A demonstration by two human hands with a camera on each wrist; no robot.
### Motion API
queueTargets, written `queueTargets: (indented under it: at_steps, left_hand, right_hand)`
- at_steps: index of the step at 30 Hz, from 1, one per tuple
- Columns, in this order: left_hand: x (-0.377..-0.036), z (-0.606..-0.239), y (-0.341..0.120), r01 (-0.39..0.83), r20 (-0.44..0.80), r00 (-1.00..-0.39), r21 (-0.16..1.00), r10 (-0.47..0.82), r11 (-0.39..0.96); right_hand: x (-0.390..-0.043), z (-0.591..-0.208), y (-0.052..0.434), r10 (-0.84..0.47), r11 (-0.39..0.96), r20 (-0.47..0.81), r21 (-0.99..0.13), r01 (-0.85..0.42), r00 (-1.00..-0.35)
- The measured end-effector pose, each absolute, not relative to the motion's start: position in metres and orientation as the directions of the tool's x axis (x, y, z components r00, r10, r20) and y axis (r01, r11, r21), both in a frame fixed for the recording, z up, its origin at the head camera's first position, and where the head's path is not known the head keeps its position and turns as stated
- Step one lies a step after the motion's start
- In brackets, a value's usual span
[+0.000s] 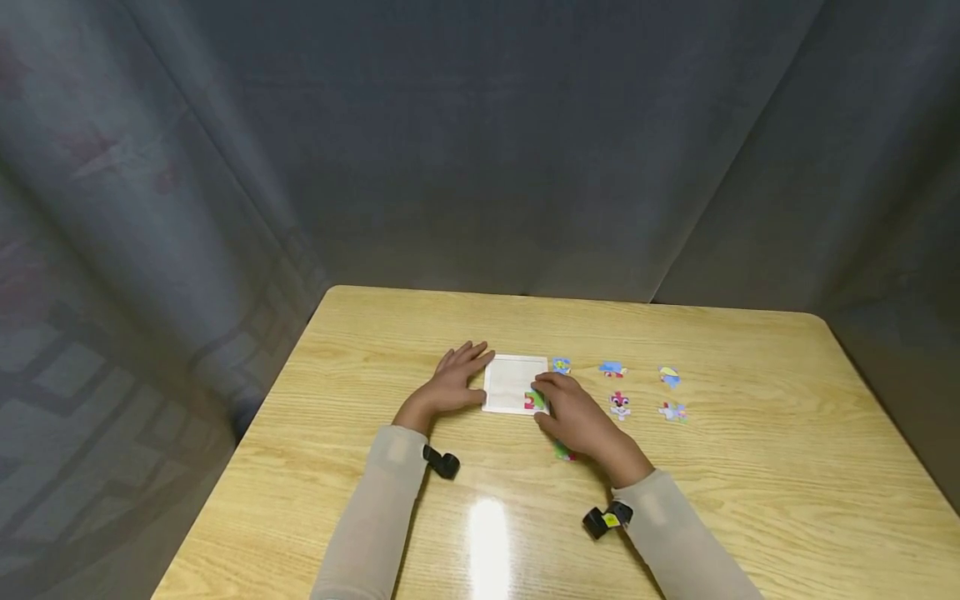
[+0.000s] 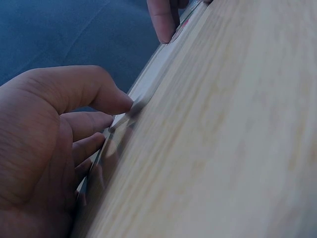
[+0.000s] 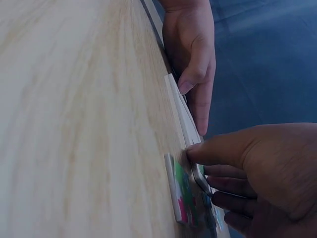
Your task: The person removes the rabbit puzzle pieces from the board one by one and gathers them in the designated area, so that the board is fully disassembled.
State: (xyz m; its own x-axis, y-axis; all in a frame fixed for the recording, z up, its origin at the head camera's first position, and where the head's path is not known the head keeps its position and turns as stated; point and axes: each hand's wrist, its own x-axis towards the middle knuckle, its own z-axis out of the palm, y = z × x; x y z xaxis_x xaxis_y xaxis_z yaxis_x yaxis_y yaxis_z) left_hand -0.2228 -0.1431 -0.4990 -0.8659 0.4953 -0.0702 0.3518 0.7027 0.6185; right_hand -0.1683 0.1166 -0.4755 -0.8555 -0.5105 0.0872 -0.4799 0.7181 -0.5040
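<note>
Bracing the white puzzle tray (image 1: 512, 379) from its left side, left hand (image 1: 453, 385) lies flat on the table (image 1: 750, 483), fingers straight and spread along the tray's left edge, thumb tip touching the near-left corner; left wrist view confirms the thumb (image 2: 111, 99) against the tray rim, nothing pinched. Right hand (image 1: 573, 412) sits at the tray's near-right corner, fingertips pressing down on a green-and-red puzzle piece (image 1: 534, 400) that lies in that corner of the tray. Right wrist view shows the thumb (image 3: 208, 148) on the edge of that piece, other fingers curled under; whether the piece is fully seated in the tray, cannot tell. Rest of the tray surface looks blank. One more green piece (image 1: 564, 452) pokes out on the table from under the right palm, mostly hidden. Five loose pieces lie on the table right of the tray, well apart from each other: blue-yellow piece (image 1: 561, 365) just beside the tray's far-right corner, blue-red piece (image 1: 612, 369), blue-yellow piece at far right (image 1: 669, 376), red-white piece (image 1: 619, 404), pale piece (image 1: 672, 411). Black wrist cameras (image 1: 442, 463) are strapped on both sleeves. Grey curtain (image 1: 480, 142) surrounds the table.
</note>
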Motion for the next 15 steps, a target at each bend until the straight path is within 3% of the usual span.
queueTargets:
  at_steps: [15]
  left_hand:
    - [-0.2218, -0.5000, -0.1421, 0.337, -0.082, -0.868, 0.626, 0.489, 0.703]
  right_hand:
    - [-0.1700, -0.4802, 0.1168, -0.482, 0.711, 0.141, -0.514, -0.479, -0.865]
